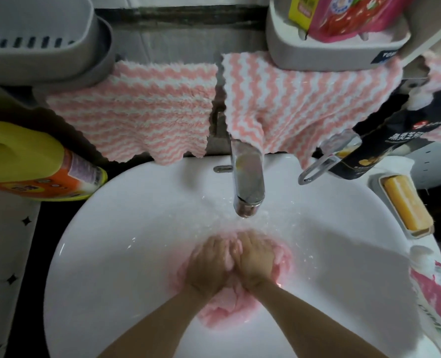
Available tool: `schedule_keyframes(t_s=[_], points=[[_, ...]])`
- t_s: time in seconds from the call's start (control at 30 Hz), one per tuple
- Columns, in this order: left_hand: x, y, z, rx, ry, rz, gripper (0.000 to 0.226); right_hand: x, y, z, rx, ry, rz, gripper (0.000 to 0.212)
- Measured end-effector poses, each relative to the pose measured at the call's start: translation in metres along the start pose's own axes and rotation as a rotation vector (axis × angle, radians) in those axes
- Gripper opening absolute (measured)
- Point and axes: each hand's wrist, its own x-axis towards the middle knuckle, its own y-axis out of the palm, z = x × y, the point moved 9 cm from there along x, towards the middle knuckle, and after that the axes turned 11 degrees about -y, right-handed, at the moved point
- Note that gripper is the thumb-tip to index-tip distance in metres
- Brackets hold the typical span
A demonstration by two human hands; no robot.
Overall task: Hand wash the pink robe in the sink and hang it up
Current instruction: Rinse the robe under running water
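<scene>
The pink robe (223, 307) lies bunched and wet at the bottom of the white sink (116, 241). My left hand (209, 264) and my right hand (254, 259) sit side by side on top of it, fingers curled into the fabric and gripping it. Most of the robe is hidden under my hands. The chrome tap (247, 182) stands just beyond them, with water splashing in the basin below its spout.
Two pink-and-white striped cloths (142, 109) hang behind the sink. A yellow detergent bottle (28, 161) lies at the left. A yellow soap bar (406, 205) rests in a dish at the right, near a black pouch (384, 140). Grey shelves hang above.
</scene>
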Motion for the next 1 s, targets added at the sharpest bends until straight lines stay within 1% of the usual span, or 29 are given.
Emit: schedule_keyframes(t_s=[0.07,0.13,0.17,0.2,0.23,0.27,0.3,0.33,0.37,0.4,0.43,0.47,0.53,0.57,0.67,0.73,0.8,0.83,0.9,0.93,1.0], points=[[0.016,0.005,-0.001,-0.006,-0.038,0.158,0.025,0.016,-0.004,0.003,0.056,0.075,0.083,0.052],[0.027,-0.003,-0.004,0.064,-0.05,0.266,0.023,0.03,-0.005,-0.001,0.127,0.189,0.145,0.056],[0.031,-0.013,-0.002,-0.006,-0.079,0.278,0.024,0.034,-0.007,-0.007,0.224,0.27,0.159,0.052],[0.033,-0.025,0.005,-0.106,-0.132,0.274,0.028,0.033,-0.009,-0.014,0.385,0.344,0.16,0.046],[0.03,-0.039,0.011,-0.197,-0.161,0.258,0.037,0.03,-0.014,-0.018,0.555,0.373,0.119,0.041],[0.023,-0.056,0.013,-0.246,-0.136,0.186,0.046,0.022,-0.024,-0.021,0.644,0.342,0.048,0.039],[0.011,-0.073,0.01,-0.254,-0.055,0.084,0.05,0.011,-0.037,-0.022,0.627,0.245,-0.055,0.039],[-0.006,-0.075,0.004,-0.219,0.061,0.057,0.05,-0.004,-0.047,-0.016,0.551,0.103,-0.135,0.04],[-0.026,-0.069,-0.002,-0.15,0.192,0.039,0.051,-0.019,-0.049,-0.007,0.457,-0.05,-0.157,0.042],[-0.043,-0.055,-0.006,-0.056,0.275,0.045,0.055,-0.03,-0.045,0.003,0.348,-0.184,-0.134,0.046],[-0.053,-0.04,-0.004,0.023,0.291,0.048,0.062,-0.038,-0.033,0.009,0.251,-0.261,-0.062,0.05],[-0.057,-0.028,-0.001,0.058,0.268,0.069,0.069,-0.044,-0.02,0.01,0.171,-0.289,0.002,0.053],[-0.057,-0.014,0.001,0.091,0.241,0.055,0.078,-0.046,0.002,0.006,0.075,-0.272,0.094,0.059],[-0.055,-0.011,0.001,0.102,0.228,0.053,0.079,-0.045,0.008,0.004,0.029,-0.256,0.109,0.059],[-0.041,-0.001,0.005,0.133,0.159,0.054,0.072,-0.03,0.016,0.005,-0.037,-0.246,0.099,0.057],[-0.031,0.002,0.006,0.128,0.143,0.002,0.069,-0.017,0.009,0.007,-0.036,-0.255,0.016,0.054],[-0.02,0.005,0.006,0.066,0.15,-0.043,0.067,-0.005,-0.001,0.006,-0.023,-0.22,-0.075,0.043],[-0.015,0.007,0.007,0.049,0.144,-0.038,0.066,0.0,-0.006,0.006,-0.027,-0.198,-0.109,0.037],[-0.006,0.006,0.007,0.055,0.128,-0.062,0.062,0.012,-0.009,0.008,-0.047,-0.2,-0.128,0.028],[-0.002,0.001,0.005,0.048,0.131,-0.094,0.057,0.019,-0.01,0.01,-0.059,-0.213,-0.125,0.024],[0.008,-0.011,0.002,-0.009,0.126,-0.135,0.038,0.033,-0.011,0.012,-0.113,-0.21,-0.097,0.016]])
